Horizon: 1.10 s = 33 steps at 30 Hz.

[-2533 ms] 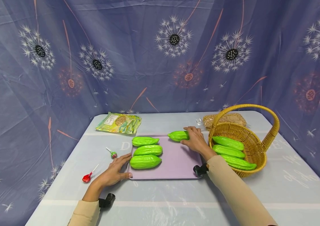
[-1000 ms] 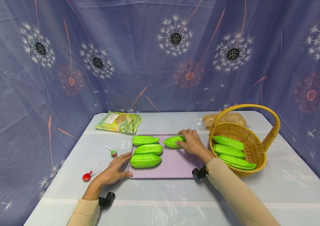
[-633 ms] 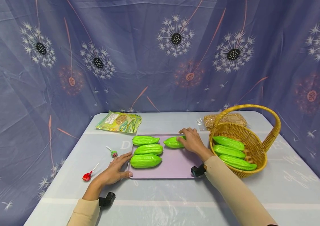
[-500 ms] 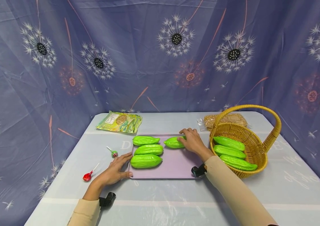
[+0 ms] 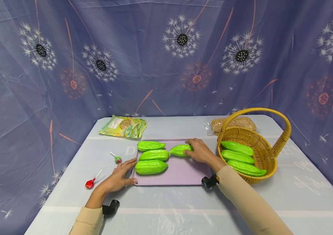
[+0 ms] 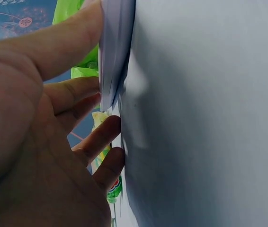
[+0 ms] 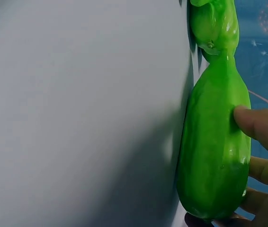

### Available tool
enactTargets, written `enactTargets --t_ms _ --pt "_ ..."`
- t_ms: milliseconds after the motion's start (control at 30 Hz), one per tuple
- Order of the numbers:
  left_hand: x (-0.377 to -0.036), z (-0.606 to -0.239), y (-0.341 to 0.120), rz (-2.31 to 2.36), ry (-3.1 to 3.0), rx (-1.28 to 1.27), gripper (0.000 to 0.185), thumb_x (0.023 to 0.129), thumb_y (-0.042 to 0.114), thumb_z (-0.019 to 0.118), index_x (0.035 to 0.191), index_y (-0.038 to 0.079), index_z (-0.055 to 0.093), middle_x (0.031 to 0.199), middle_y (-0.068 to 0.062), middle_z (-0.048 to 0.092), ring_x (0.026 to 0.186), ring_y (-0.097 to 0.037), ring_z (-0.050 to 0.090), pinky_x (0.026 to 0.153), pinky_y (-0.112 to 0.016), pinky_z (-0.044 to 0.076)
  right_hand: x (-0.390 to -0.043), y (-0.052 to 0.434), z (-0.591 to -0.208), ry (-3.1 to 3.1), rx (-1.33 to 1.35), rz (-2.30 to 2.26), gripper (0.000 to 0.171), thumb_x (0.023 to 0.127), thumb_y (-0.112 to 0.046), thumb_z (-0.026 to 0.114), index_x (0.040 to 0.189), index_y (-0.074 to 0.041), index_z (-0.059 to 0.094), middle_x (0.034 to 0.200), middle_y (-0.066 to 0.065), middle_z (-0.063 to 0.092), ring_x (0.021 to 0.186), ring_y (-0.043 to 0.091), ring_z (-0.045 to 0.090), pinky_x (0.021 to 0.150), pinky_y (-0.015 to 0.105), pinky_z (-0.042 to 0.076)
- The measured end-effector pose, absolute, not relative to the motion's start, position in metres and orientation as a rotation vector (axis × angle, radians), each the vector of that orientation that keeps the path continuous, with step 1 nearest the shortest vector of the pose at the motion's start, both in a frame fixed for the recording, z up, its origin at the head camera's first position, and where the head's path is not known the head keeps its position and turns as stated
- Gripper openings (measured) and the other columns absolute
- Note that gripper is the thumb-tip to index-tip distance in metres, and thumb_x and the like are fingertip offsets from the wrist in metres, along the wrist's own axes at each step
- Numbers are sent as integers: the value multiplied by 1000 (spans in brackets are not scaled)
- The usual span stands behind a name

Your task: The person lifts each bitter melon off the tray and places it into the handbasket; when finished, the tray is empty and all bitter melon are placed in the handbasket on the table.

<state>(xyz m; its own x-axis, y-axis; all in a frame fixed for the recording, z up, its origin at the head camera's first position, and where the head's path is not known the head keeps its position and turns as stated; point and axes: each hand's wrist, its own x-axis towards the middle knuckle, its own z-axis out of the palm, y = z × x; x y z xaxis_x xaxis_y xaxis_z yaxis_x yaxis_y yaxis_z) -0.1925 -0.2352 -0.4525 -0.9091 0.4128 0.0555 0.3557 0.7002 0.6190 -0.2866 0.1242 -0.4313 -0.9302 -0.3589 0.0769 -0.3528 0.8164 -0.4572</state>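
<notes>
My right hand holds the right end of a green bitter melon over the back middle of the lilac tray. In the right wrist view, the thumb lies on the side of that bitter melon and other fingers are partly behind it. Three more bitter melons, the middle one among them, lie in a column on the tray's left half. Spread along the tray's left edge, my left hand touches it with thumb and fingertips. The left wrist view has the thumb against the tray rim.
A wicker basket with three bitter melons stands right of the tray. Behind are a green-yellow packet and a clear bag of brown grains. A green lollipop and a red lollipop lie at left.
My right hand has brought the bitter melon left and nearer from the tray's back right. In the last half second it shifts only slightly nearer. The left hand stays put.
</notes>
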Motion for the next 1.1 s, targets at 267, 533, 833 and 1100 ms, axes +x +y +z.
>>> enactTargets --t_ms 267,533,833,1100 --pt "-192 -452 -235 994 2815 640 75 81 31 72 142 3 40 152 -12 33 133 -38 29 104 -63 21 -281 129 -435 2971 -634 -715 57 82 -32 68 129 -4 53 131 19 55 125 36 45 108 49 33" --pt "-193 -452 -235 996 2814 632 75 81 30 72 142 3 39 152 -13 33 133 -38 29 104 -63 21 -274 132 -435 2965 -649 -784 52 85 -35 66 127 -6 56 125 15 58 120 33 49 102 49 37" --pt "-192 -452 -235 1003 2811 638 74 81 29 72 142 3 40 152 -14 33 133 -39 29 104 -64 21 -269 133 -439 2990 -674 -773 48 86 -31 66 125 -6 57 127 15 58 120 31 51 104 47 37" --pt "-192 -452 -235 1002 2815 641 75 81 30 72 142 2 40 152 -14 33 133 -39 29 103 -64 21 -259 135 -431 3039 -729 -823 47 84 -29 69 123 -7 58 123 13 60 117 30 52 101 48 39"
